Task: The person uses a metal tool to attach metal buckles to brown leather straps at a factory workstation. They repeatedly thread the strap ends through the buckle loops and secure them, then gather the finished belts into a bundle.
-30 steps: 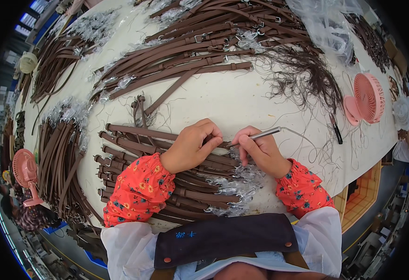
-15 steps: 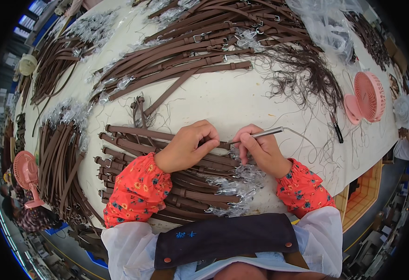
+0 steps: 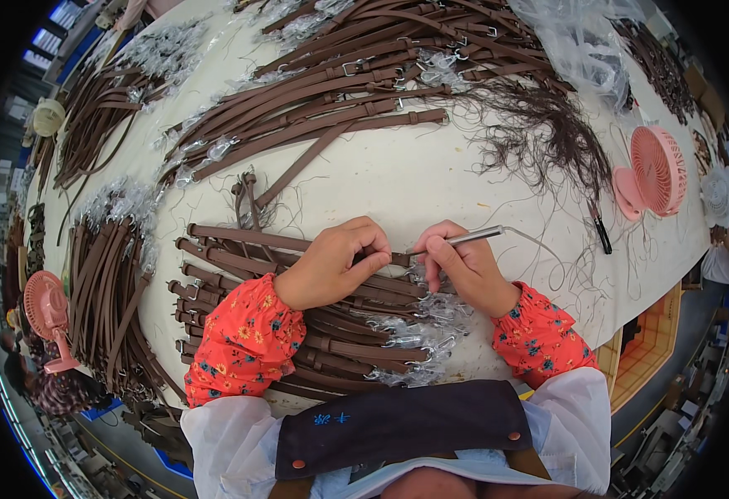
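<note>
My left hand point(image 3: 329, 266) is closed on a brown strap point(image 3: 400, 259), its thumb and fingers pinched near the strap's end. In my right hand point(image 3: 470, 273) is a slim silver pen-shaped tool point(image 3: 475, 237) with a thin cord running from its rear. The tool's front end points left toward the held strap; whether they touch is hard to see. Under both hands lies a pile of brown straps point(image 3: 364, 345) with buckles. Clear plastic-wrapped metal fittings point(image 3: 435, 333) cover their right ends.
More strap bundles lie at the left point(image 3: 106, 291) and across the far side point(image 3: 314, 100) of the white table point(image 3: 398, 187). Dark loose threads point(image 3: 547, 125) are heaped at the far right, near a black pen-like item point(image 3: 602, 229). Pink fans stand right point(image 3: 656, 170) and left point(image 3: 46, 308).
</note>
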The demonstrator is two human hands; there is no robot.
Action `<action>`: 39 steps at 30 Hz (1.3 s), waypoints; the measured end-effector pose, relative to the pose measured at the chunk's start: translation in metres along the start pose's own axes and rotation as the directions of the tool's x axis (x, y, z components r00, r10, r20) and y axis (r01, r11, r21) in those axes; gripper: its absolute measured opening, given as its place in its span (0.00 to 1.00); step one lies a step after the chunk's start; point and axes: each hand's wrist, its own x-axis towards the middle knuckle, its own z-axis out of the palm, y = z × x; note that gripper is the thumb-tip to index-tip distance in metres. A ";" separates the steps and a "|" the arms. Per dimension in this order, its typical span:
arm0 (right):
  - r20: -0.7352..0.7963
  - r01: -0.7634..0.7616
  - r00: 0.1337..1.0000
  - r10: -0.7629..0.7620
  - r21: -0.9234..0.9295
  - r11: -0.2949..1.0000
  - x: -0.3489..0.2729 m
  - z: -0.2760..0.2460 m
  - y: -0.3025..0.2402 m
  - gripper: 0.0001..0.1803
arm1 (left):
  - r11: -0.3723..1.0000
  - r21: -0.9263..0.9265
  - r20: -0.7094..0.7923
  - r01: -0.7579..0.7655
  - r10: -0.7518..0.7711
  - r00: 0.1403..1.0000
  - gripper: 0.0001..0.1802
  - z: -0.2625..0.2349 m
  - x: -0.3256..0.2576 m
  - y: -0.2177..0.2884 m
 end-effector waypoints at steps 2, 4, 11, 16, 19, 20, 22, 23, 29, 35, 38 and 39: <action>0.000 0.005 1.000 -0.005 0.000 1.000 0.000 0.000 0.001 0.15 | 1.000 0.005 0.023 0.011 -0.011 1.000 0.03 -0.001 0.000 0.001; 0.001 0.019 1.000 -0.019 0.002 1.000 0.000 -0.001 0.003 0.15 | 1.000 0.020 0.045 -0.003 0.002 0.999 0.03 -0.001 -0.001 -0.001; -0.083 0.151 0.985 -0.152 -0.013 0.988 -0.002 0.000 0.004 0.12 | 0.878 0.465 -0.132 -0.115 0.197 0.972 0.08 -0.010 -0.002 0.004; -0.151 0.213 0.961 -0.230 -0.117 0.970 0.000 0.002 0.001 0.15 | 0.963 0.257 0.231 -0.079 0.018 0.973 0.08 -0.014 -0.015 0.018; -0.137 0.314 0.932 -0.334 -0.150 0.937 -0.006 -0.004 0.000 0.17 | 0.935 0.345 0.282 -0.082 -0.019 0.959 0.12 -0.013 -0.005 0.021; -0.115 0.361 0.916 -0.384 -0.183 0.915 -0.008 -0.003 -0.002 0.17 | 0.933 0.341 0.169 -0.115 0.060 0.984 0.14 -0.009 -0.008 0.023; -0.059 0.459 0.868 -0.494 -0.289 0.840 -0.011 0.006 -0.002 0.16 | 0.917 0.352 -0.057 -0.187 0.220 0.974 0.19 0.006 -0.018 0.032; -0.027 0.471 0.866 -0.500 -0.296 0.831 -0.016 0.011 -0.004 0.15 | 0.981 0.093 -0.121 -0.169 0.180 0.976 0.21 0.019 -0.022 0.036; 0.008 0.473 0.834 -0.552 -0.525 0.708 -0.014 0.049 -0.023 0.13 | 0.374 -0.927 0.011 0.037 -0.072 0.997 0.26 0.050 -0.010 0.076; 0.200 0.611 0.707 -0.679 -0.657 0.442 -0.030 0.054 -0.044 0.14 | 0.339 -0.927 -0.217 -0.157 -0.145 0.965 0.20 0.051 -0.009 0.077; 0.051 0.511 0.843 -0.535 -0.389 0.767 -0.045 0.050 -0.036 0.15 | 0.505 -0.857 -0.130 -0.106 -0.012 0.991 0.21 0.033 -0.020 0.073; 0.016 0.557 0.815 -0.579 -0.296 0.776 -0.040 0.045 -0.035 0.17 | 0.652 -0.756 -0.115 -0.065 -0.035 0.993 0.22 0.021 -0.028 0.065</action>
